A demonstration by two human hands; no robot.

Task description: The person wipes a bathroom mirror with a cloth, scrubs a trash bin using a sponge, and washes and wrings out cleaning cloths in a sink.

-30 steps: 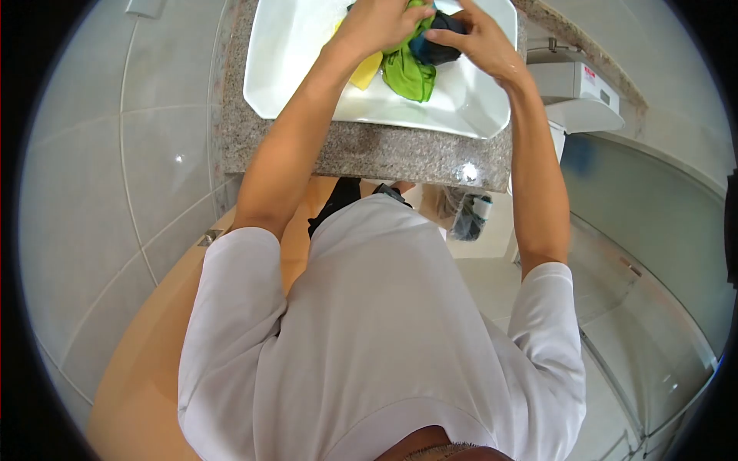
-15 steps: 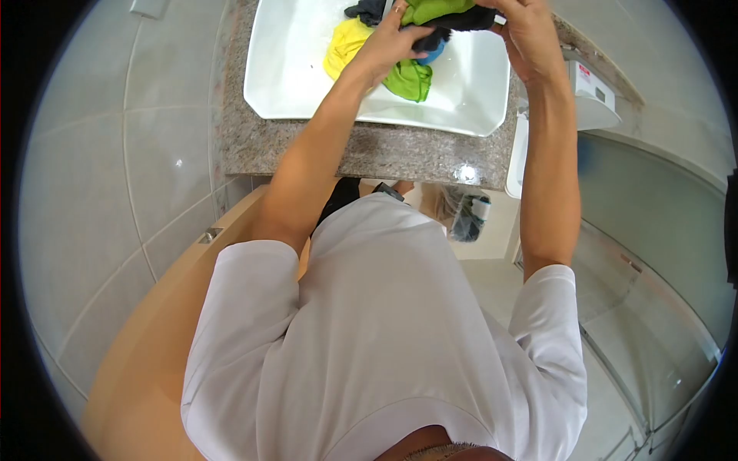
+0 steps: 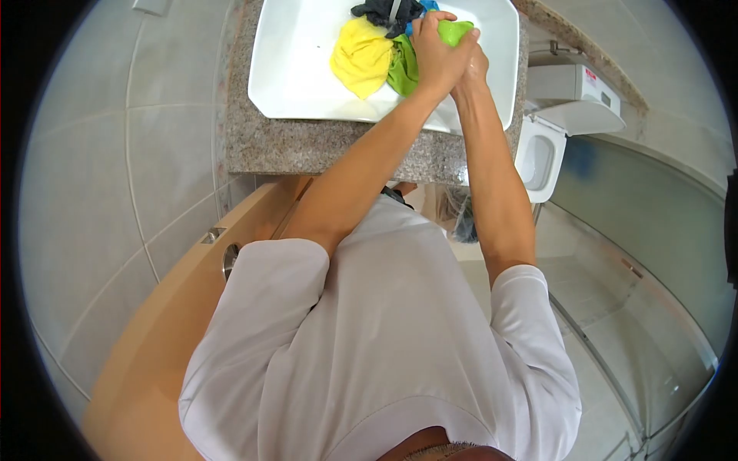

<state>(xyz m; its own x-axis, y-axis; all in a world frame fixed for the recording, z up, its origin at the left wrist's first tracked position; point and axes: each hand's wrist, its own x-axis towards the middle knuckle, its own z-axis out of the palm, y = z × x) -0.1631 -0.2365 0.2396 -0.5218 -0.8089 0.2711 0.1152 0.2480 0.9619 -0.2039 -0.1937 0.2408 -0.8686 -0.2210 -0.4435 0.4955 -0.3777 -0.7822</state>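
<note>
My left hand (image 3: pixel 437 60) and my right hand (image 3: pixel 473 67) are pressed together over the right side of a white basin (image 3: pixel 296 84). Both are closed around a bunched bright green cloth (image 3: pixel 455 32), whose top bulges out between the fingers. Most of it is hidden by the hands. Left of my hands, another green cloth (image 3: pixel 402 67) lies in the basin against a crumpled yellow cloth (image 3: pixel 360 60). A dark cloth (image 3: pixel 377 12) is behind them, beside a small blue piece (image 3: pixel 429 5) partly cut off by the frame.
The basin sits on a speckled stone counter (image 3: pixel 307 150). Right of it stands a toilet (image 3: pixel 538 161) with its lid up, then a glass shower panel (image 3: pixel 653 200). A wooden door (image 3: pixel 184 307) is at my left, beside a tiled wall (image 3: pixel 77 154).
My hands have come together and down toward me, from holding green and black fabric spread between them to gripping a bunched green cloth. My left hand has moved right, off the cloths in the basin.
</note>
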